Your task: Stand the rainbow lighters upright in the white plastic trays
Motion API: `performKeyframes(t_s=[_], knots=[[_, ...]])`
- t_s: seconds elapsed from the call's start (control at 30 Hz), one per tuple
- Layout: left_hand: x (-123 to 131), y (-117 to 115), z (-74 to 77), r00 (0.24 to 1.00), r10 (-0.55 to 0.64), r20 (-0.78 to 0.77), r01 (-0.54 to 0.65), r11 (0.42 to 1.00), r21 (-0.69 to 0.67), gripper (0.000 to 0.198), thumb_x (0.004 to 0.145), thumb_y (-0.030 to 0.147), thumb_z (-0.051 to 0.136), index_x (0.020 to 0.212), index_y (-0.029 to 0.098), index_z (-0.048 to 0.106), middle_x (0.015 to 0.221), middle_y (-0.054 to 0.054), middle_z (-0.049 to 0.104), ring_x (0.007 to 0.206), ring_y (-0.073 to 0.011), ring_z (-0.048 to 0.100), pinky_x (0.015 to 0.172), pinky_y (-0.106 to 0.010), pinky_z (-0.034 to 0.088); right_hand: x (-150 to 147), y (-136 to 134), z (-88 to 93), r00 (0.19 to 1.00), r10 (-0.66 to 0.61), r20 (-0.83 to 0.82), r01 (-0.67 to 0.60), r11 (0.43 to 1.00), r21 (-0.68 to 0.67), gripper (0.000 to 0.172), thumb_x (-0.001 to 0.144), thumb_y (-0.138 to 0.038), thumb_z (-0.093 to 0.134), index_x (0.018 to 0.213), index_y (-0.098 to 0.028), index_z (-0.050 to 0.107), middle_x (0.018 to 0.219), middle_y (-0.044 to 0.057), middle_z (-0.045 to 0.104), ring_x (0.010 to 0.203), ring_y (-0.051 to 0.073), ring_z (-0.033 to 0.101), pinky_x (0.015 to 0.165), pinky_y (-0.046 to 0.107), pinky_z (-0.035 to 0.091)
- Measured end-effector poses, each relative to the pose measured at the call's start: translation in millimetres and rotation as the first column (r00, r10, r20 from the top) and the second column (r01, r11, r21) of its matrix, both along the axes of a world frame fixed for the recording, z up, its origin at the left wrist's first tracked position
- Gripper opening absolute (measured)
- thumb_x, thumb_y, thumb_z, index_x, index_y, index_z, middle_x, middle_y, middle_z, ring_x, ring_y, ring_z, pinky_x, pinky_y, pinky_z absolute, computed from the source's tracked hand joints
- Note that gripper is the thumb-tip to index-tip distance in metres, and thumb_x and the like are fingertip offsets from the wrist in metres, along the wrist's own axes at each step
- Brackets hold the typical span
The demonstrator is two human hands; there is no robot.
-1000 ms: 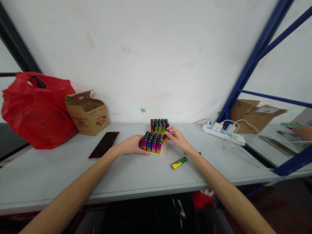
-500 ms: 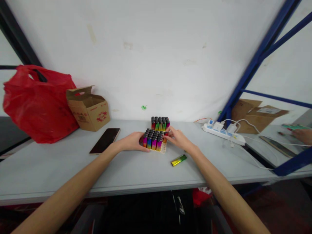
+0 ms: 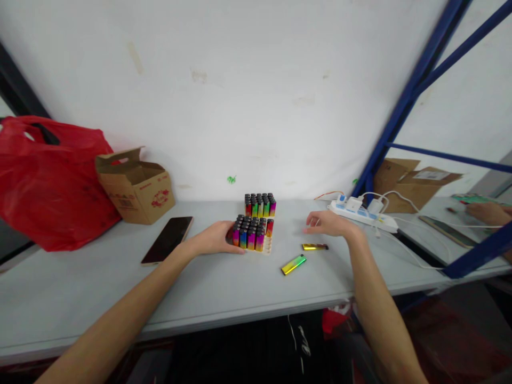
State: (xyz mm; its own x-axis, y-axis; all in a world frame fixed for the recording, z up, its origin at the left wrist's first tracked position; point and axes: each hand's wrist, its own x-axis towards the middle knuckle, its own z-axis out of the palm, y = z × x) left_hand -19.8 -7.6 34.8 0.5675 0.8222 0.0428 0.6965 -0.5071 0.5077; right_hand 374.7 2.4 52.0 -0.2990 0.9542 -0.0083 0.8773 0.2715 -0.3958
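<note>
My left hand [image 3: 218, 237] is wrapped round the left end of a pale tray [image 3: 268, 247], thumb in front. Upright in it stands a block of black-topped, rainbow-coloured lighters [image 3: 250, 239], with a red-orange lighter [image 3: 270, 228] in the right column; slots in front of that one are bare. Right of the tray, my right hand [image 3: 326, 223] hovers over the table, fingers loosely curled and apart, holding nothing visible. Just below it lies a gold lighter [image 3: 314, 247] on its side. A green-yellow lighter [image 3: 293, 265] lies nearer the table's front edge.
Behind the tray stands a second block of lighters [image 3: 260, 207]. A phone [image 3: 168, 240], an open carton [image 3: 138, 192] and a red plastic bag [image 3: 56, 186] are to the left. A power strip [image 3: 364, 213] with cables lies right, before a blue frame [image 3: 408, 101]. Another person's hand [image 3: 488, 213] shows beyond it.
My right hand has let go of the red-orange lighter in the tray and moved right, above the gold lighter. My left hand keeps its hold. The view has shifted slightly.
</note>
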Motion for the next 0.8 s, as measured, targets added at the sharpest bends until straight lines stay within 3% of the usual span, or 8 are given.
performKeyframes(t_s=[0.1,0.27,0.37,0.5,0.6,0.7,0.8], knots=[[-0.4,0.5,-0.8,1.0,-0.002,0.022,0.002,1.0,-0.015,0.069,0.062,0.064,0.078,0.114,0.021,0.068,0.108,-0.005,0.076,0.095,-0.0304,0.069,0.079,-0.033,0.049,12.7,-7.1,3.7,0.978,0.157,-0.135,-0.179,0.969,-0.171,0.045,0.071,-0.054,0.081,0.098,-0.02,0.072,0.098,0.008,0.075,0.088,0.023,0.069,0.074,0.031,0.052],[-1.9,2.7,-4.7,0.998,-0.006,0.07,0.008,1.0,-0.027,0.067,0.06,0.061,0.079,0.114,0.022,0.068,0.103,-0.004,0.076,0.093,-0.0298,0.069,0.078,-0.033,0.049,17.8,-19.9,0.5,0.993,0.116,0.031,-0.105,0.965,-0.241,0.032,0.063,-0.038,0.085,0.087,-0.021,0.074,0.09,0.007,0.075,0.084,0.025,0.067,0.072,0.032,0.05],[-1.7,3.0,-5.2,0.998,-0.017,0.065,0.019,0.999,-0.034,0.067,0.061,0.062,0.079,0.114,0.023,0.068,0.107,-0.004,0.076,0.096,-0.0299,0.069,0.08,-0.033,0.05,23.5,-24.1,-7.0,0.994,0.104,0.037,-0.097,0.984,-0.151,0.025,0.073,-0.04,0.077,0.085,-0.02,0.07,0.091,0.008,0.074,0.084,0.025,0.067,0.073,0.033,0.049],[-1.7,2.6,-4.8,1.0,0.003,0.03,-0.003,1.0,-0.008,0.067,0.061,0.066,0.078,0.109,0.021,0.068,0.108,-0.006,0.075,0.096,-0.0313,0.068,0.08,-0.034,0.049,29.1,-18.6,-8.8,0.981,0.113,-0.157,-0.125,0.99,-0.064,0.035,0.088,-0.052,0.061,0.099,-0.018,0.062,0.081,0.007,0.073,0.071,0.02,0.065,0.065,0.03,0.047],[-2.5,3.1,-5.2,1.0,0.01,0.011,-0.01,1.0,0.018,0.067,0.061,0.067,0.078,0.107,0.02,0.068,0.107,-0.007,0.075,0.094,-0.0305,0.069,0.078,-0.034,0.049,19.6,-4.5,-1.0,0.938,0.12,-0.324,-0.115,0.993,0.036,0.044,0.087,-0.059,0.063,0.1,-0.017,0.063,0.066,0.002,0.067,0.06,0.017,0.06,0.057,0.027,0.043],[-3.0,3.4,-5.4,1.0,0.004,0.009,-0.004,1.0,0.01,0.066,0.062,0.068,0.078,0.107,0.02,0.067,0.106,-0.007,0.075,0.094,-0.0302,0.069,0.077,-0.033,0.05,-4.4,15.1,9.7,0.832,0.168,-0.529,-0.094,0.982,0.164,0.046,0.08,-0.06,0.071,0.098,-0.017,0.068,0.067,0.0,0.062,0.061,0.016,0.058,0.058,0.028,0.044],[-3.1,3.3,-5.2,1.0,-0.008,0.022,0.008,1.0,-0.007,0.066,0.063,0.067,0.079,0.109,0.021,0.067,0.108,-0.006,0.075,0.096,-0.0309,0.069,0.078,-0.033,0.05,-35.7,34.7,12.9,0.667,0.185,-0.722,-0.003,0.969,0.246,0.041,0.076,-0.058,0.076,0.085,-0.019,0.069,0.066,-0.002,0.057,0.063,0.014,0.052,0.062,0.028,0.045]])
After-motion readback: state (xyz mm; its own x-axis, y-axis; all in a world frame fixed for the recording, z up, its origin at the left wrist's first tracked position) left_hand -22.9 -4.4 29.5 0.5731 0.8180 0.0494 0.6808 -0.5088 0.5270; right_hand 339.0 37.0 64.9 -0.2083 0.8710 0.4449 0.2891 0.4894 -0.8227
